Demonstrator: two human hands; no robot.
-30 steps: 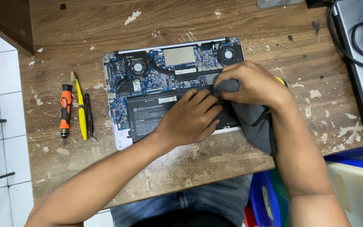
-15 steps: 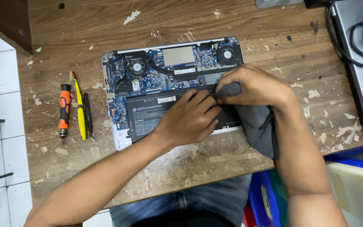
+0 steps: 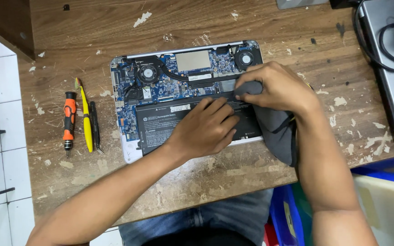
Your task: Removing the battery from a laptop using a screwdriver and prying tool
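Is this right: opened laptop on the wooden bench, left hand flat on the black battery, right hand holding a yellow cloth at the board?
Not quite: the cloth is dark grey, not yellow; the head view shows it bunched under the right hand. The rest holds: the opened laptop lies on the wooden bench, and the left hand rests flat on the black battery.

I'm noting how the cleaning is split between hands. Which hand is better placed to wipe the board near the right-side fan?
Probably the right hand: it grips the grey cloth beside that fan. The left hand lies flat on the black battery, holding nothing.
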